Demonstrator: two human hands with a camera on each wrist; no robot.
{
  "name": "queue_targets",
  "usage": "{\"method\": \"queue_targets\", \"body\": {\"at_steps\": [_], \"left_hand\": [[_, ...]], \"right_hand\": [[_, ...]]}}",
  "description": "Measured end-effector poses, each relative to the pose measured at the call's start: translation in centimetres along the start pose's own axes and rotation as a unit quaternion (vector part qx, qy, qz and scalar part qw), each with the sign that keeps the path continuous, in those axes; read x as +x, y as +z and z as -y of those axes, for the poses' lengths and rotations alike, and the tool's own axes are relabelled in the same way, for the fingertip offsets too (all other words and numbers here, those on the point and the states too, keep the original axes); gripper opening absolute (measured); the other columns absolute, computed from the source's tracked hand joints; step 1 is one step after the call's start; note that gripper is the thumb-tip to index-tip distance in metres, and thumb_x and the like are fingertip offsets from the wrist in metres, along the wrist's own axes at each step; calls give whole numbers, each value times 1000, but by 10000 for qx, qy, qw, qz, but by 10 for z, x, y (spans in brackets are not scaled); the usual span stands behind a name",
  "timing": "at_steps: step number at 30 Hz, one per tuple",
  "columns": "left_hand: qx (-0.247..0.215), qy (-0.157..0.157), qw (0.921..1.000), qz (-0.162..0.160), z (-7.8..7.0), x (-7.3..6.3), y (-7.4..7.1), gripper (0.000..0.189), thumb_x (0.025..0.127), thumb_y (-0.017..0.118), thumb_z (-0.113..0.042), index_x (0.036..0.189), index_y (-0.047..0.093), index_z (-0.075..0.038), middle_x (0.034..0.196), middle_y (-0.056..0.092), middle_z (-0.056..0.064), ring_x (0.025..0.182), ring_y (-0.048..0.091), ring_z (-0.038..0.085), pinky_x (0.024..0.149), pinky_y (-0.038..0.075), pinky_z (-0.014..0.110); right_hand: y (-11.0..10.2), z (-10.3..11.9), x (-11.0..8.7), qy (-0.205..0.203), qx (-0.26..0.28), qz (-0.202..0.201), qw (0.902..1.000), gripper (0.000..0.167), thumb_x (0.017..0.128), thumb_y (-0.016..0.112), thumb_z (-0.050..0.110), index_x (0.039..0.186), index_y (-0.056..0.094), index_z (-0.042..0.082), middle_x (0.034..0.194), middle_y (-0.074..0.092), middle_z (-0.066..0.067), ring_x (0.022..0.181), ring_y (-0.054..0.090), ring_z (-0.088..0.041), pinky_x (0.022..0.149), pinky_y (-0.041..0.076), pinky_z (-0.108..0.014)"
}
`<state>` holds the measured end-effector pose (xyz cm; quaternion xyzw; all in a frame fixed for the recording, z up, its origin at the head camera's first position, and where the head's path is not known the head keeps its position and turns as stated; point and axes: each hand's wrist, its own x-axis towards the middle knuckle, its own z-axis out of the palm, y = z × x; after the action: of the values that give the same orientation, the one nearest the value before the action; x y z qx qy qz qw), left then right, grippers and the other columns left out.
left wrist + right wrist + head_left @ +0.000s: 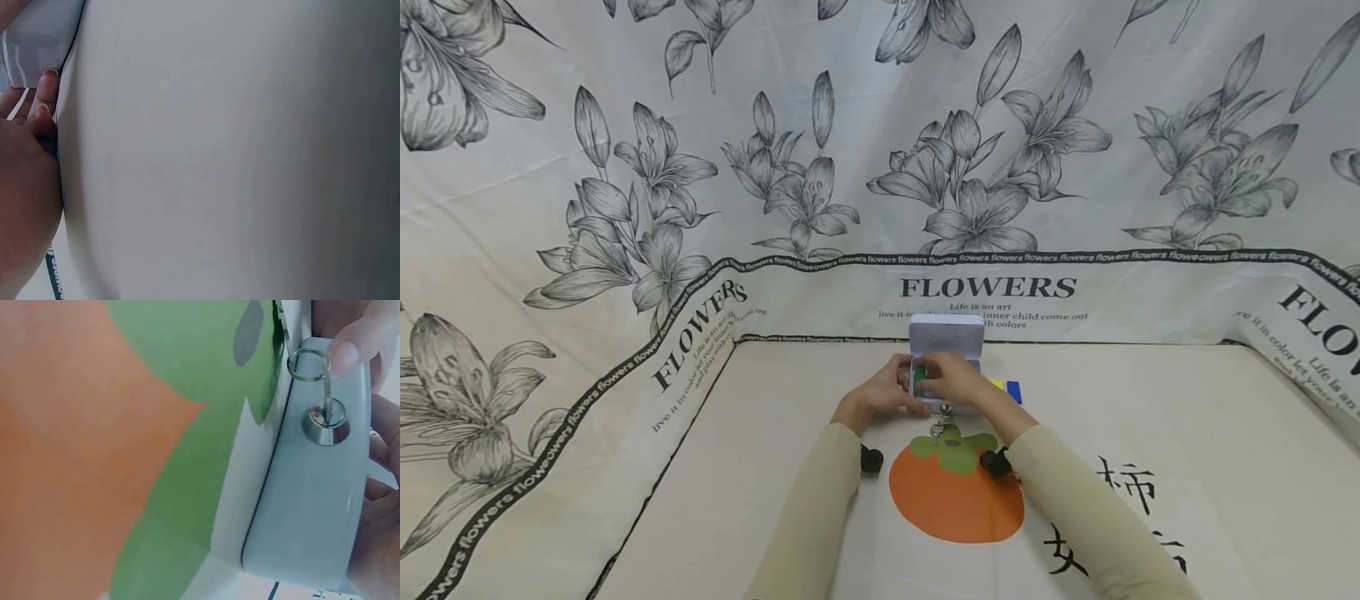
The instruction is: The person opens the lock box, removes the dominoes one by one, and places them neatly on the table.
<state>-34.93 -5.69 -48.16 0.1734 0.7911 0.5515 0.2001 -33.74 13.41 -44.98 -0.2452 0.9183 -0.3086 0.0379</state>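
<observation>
- A persimmon picture [955, 504] is lying on the desk [760, 442], at 6 o'clock from the white box [306, 494].
- A key [328, 394] is sticking out of the box's front lock [326, 428].
- The left hand [886, 390] is gripping the box at 9 o'clock, thumb pressing the front.
- The right hand [955, 379] is reaching in from 4 o'clock, fingers bending by a green piece [921, 374]; whether they are pinching it, I cannot tell.
- A yellow piece [997, 384] and a blue piece [1014, 392] are lying at 3 o'clock.
- The lid [946, 337] is standing open at 12 o'clock.
</observation>
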Motion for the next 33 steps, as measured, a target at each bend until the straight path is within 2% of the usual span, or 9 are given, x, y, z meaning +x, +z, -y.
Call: {"method": "queue_targets", "body": {"at_steps": [8, 15, 22, 28, 33], "left_hand": [[139, 17, 9999, -31, -3, 0, 1, 94, 74, 90, -4, 149, 34, -10, 106, 66, 12, 92, 62, 18, 81, 46, 28], [172, -62, 9998, -84, 0, 2, 2, 95, 73, 90, -3, 149, 34, -11, 110, 66, 12, 100, 64, 19, 89, 47, 30], [371, -21, 9992, -162, -1, 1, 2, 96, 72, 92, -7, 149, 35, -12, 105, 62, 11, 95, 56, 18, 85, 43, 30], [443, -79, 9988, -201, 1, 2, 3, 98, 70, 93, -9, 150, 35, -14, 105, 60, 9, 95, 54, 18, 88, 42, 32], [423, -70, 9988, -221, 0, 2, 3, 99, 70, 94, -10, 150, 36, -14, 105, 58, 8, 96, 52, 18, 90, 40, 34]], "right_hand": [[-9, 3, -12, -66, 180, -263, 9995, 43, 93, 74, 13, 131, 61, -4, 107, 70, -15, 98, 67, -26, 87, 55, -43], [-18, 2, -21, -129, 194, -345, 9991, 42, 94, 73, 11, 130, 60, -5, 108, 69, -16, 97, 66, -26, 84, 55, -42], [-28, 2, -32, -124, 108, -457, 9988, 43, 91, 74, 5, 129, 60, -10, 103, 67, -19, 93, 66, -28, 83, 55, -44], [-33, -4, -41, -112, 73, -437, 9990, 40, 90, 74, 2, 126, 61, -11, 99, 67, -17, 86, 65, -23, 78, 54, -41], [-38, -8, -48, -93, 110, -443, 9989, 40, 89, 74, 2, 125, 61, -11, 102, 68, -18, 89, 66, -24, 80, 55, -44]]}}
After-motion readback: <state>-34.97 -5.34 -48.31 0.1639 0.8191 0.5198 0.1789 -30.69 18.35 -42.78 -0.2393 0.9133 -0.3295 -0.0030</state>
